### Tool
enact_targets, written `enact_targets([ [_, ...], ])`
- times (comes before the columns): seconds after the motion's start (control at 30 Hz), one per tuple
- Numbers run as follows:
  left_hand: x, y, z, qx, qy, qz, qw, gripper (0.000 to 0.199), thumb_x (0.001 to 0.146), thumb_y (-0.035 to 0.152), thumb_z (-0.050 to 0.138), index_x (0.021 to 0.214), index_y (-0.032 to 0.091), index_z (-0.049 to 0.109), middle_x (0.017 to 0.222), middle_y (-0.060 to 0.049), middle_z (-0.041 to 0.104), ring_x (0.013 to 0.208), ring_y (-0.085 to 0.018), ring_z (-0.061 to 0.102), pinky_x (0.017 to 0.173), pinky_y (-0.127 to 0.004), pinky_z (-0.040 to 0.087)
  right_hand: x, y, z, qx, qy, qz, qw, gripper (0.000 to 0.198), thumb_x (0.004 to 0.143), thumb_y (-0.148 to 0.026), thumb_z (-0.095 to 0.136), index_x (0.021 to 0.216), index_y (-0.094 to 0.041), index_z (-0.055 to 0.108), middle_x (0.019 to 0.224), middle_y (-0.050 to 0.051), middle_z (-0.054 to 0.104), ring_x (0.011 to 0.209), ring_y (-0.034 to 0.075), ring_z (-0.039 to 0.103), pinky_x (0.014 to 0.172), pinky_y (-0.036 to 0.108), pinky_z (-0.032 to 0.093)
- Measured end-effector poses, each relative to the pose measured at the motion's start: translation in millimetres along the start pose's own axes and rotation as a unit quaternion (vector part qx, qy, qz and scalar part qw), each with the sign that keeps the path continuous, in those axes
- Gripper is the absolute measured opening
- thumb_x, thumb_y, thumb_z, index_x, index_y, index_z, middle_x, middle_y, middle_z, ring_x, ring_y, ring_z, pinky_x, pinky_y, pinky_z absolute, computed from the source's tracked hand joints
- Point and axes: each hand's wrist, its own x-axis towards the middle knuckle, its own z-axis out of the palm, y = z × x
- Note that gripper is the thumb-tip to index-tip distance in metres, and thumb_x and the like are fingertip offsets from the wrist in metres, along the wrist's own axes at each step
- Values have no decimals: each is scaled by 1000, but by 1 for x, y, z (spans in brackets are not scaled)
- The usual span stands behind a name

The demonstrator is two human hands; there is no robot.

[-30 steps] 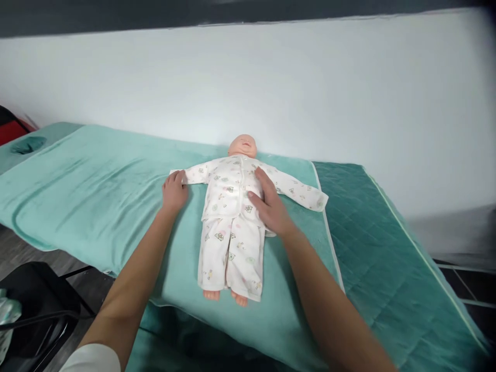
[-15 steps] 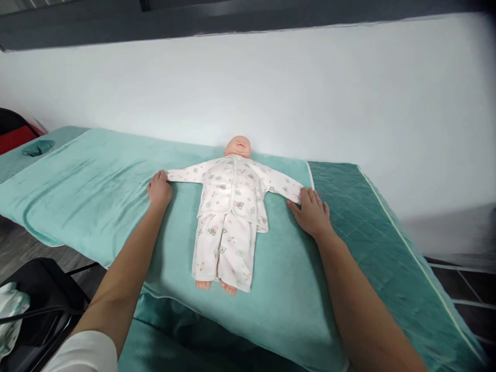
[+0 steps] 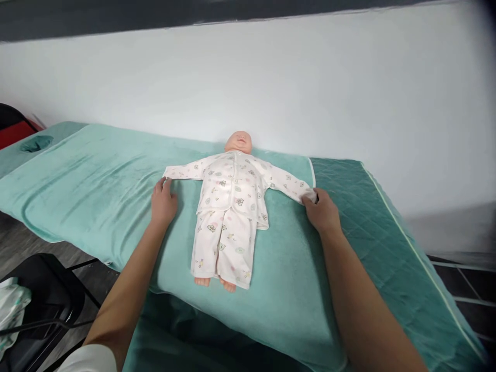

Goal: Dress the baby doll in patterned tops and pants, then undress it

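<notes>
A baby doll [image 3: 239, 142] lies on its back, dressed in a white patterned long-sleeved top [image 3: 228, 181] and matching trousers [image 3: 225, 248]. Both sleeves are stretched out sideways, and toes show below the trouser hems. My left hand [image 3: 163, 202] rests open beside the left-hand cuff, its fingertips at the cuff's lower edge and the thumb apart. On the other side, my right hand [image 3: 322, 211] pinches the end of the right-hand sleeve [image 3: 290, 185] between thumb and fingers. Neither of the doll's hands is visible.
A light green cover [image 3: 96, 181] lies over a long padded bed, with a darker quilted part [image 3: 372, 232] at the right. Behind it stands a white wall [image 3: 271, 77]. At lower left is a black chair [image 3: 58, 294] with a crumpled white-and-green item [image 3: 13, 307] on it.
My right hand has moved slightly right and now grips the cuff instead of lying flat over it. My left hand has slid down and right off its cuff, which now shows fully.
</notes>
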Motion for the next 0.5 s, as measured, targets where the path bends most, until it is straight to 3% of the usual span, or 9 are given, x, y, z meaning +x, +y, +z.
enact_targets([
  [0.13, -49, 18, -10, -85, 0, 70, 994, 33, 94, 20, 49, 125, 18, 59, 138, -15, 58, 130, -29, 54, 112, -50, 44, 6, 3, 5, 40, 79, -2, 996, 36, 74, -27, 65, 108, -16, 69, 103, 11, 70, 95, 27, 64, 91, 43, 49],
  [0.3, -113, 44, -36, -189, -46, 85, 977, 23, 98, 22, 51, 119, 23, 61, 127, -9, 65, 120, -23, 61, 105, -45, 50, 9, 2, 1, 92, 117, 29, 988, 37, 68, -21, 73, 104, -15, 68, 98, 9, 68, 76, 20, 61, 82, 39, 50],
  [0.4, -149, 56, -57, -245, -55, 108, 962, 25, 97, 19, 53, 121, 23, 59, 123, -9, 64, 116, -20, 62, 99, -39, 53, 12, 1, -2, 152, 135, 42, 978, 37, 68, -18, 74, 105, -16, 68, 102, 10, 69, 72, 17, 60, 75, 35, 50],
  [0.5, -178, 65, -71, -227, -85, 191, 951, 37, 95, 22, 59, 132, 20, 55, 124, -12, 59, 117, -22, 59, 97, -39, 54, 17, 2, -4, 182, 190, 46, 964, 36, 72, -16, 72, 108, -14, 67, 107, 13, 68, 72, 16, 58, 76, 34, 49],
])
